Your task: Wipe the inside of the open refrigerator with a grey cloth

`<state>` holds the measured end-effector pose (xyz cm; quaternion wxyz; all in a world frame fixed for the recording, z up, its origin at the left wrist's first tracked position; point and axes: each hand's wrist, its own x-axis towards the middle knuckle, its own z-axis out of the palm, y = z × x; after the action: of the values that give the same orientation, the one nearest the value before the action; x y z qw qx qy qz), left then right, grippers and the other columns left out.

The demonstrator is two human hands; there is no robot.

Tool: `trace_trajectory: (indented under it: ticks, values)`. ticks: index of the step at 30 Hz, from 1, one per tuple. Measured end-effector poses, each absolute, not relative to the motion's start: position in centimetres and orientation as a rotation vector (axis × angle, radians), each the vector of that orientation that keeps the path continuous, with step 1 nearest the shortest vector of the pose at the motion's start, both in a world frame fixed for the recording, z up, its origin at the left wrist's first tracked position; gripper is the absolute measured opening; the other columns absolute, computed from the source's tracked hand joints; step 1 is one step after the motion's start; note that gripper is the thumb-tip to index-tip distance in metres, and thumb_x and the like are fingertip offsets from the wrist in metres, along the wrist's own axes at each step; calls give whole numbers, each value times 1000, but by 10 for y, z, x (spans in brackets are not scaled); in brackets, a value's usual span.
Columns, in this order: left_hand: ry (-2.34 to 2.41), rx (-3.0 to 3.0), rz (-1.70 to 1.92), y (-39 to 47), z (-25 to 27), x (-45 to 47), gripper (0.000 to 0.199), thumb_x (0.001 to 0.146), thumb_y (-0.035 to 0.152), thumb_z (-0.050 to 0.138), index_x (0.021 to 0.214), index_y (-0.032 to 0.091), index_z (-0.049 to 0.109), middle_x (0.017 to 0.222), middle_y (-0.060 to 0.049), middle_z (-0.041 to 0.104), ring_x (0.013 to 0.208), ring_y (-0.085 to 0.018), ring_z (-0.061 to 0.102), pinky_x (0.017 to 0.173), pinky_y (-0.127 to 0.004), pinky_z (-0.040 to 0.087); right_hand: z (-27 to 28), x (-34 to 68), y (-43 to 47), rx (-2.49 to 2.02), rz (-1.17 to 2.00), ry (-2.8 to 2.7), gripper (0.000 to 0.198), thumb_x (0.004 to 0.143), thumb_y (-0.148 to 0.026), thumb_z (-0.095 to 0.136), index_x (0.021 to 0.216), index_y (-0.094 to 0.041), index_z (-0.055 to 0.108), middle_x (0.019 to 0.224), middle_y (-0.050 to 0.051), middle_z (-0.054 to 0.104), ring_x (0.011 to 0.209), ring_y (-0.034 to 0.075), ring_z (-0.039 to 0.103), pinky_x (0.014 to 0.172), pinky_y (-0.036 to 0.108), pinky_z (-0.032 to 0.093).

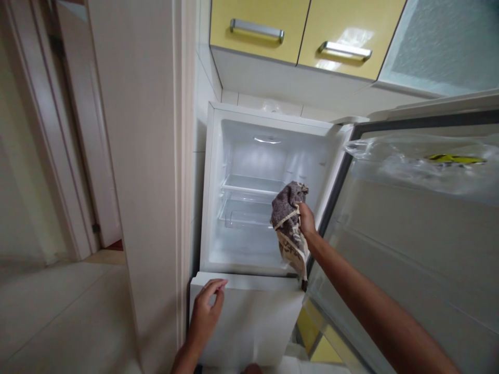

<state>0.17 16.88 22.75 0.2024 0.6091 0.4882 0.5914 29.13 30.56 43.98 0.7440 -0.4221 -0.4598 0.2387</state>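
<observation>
Fingers of the right hand [306,219] clench a grey dishcloth [289,228], bunched at the open fridge [249,156] compartment; left hand [206,311] fingers rest loosely curled atop the lower door [249,317].

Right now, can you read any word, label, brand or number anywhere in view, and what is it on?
No text can be read.
Yellow and black sticker on the fridge door, behind clear plastic: too blurred to read.
Dark marks on the cloth in the right hand: too small to tell if they are letters.
Yellow cabinets: no labels visible.
</observation>
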Motion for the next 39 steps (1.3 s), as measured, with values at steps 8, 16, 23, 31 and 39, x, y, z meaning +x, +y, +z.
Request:
trace_trajectory:
  ticks: [8, 16, 23, 31, 39]
  values:
    - [1908, 1493, 1617, 253, 268, -12, 59, 92, 29, 48, 146, 7, 54, 150, -23, 64, 140, -34, 62, 121, -52, 50, 462, 289, 373, -1010, 347, -971, 37, 70, -58, 66, 73, -22, 56, 67, -5, 53, 73, 16, 47, 68, 31, 36]
    - [1999, 1617, 1472, 312, 301, -26, 77, 91, 21, 56, 158, -3, 27, 165, -33, 42, 157, -38, 42, 129, -53, 38, 457, 288, 393, -993, 283, -1128, 35, 72, -53, 64, 80, -19, 65, 73, -3, 60, 74, 17, 51, 73, 31, 40]
    - [2123, 1535, 1322, 349, 294, -31, 73, 91, 34, 62, 153, 6, 35, 147, -26, 62, 137, -36, 62, 111, -47, 53, 471, 311, 428, -967, 148, -930, 23, 70, -44, 64, 71, -21, 61, 68, -5, 55, 73, 16, 48, 71, 31, 41]
    - [2381, 1503, 985, 354, 298, -38, 49, 95, 45, 56, 131, 11, 53, 122, -23, 74, 114, -40, 73, 90, -43, 55, 468, 301, 500, -970, 185, -518, 39, 80, -40, 40, 100, -18, 66, 94, 7, 70, 85, 23, 64, 73, 35, 56]
    - [2397, 1483, 940, 354, 295, -40, 48, 97, 47, 54, 132, 14, 52, 114, -20, 77, 110, -38, 75, 88, -40, 53, 479, 308, 523, -1006, 172, -570, 31, 77, -42, 52, 91, -20, 68, 89, 5, 72, 88, 24, 65, 80, 35, 57]
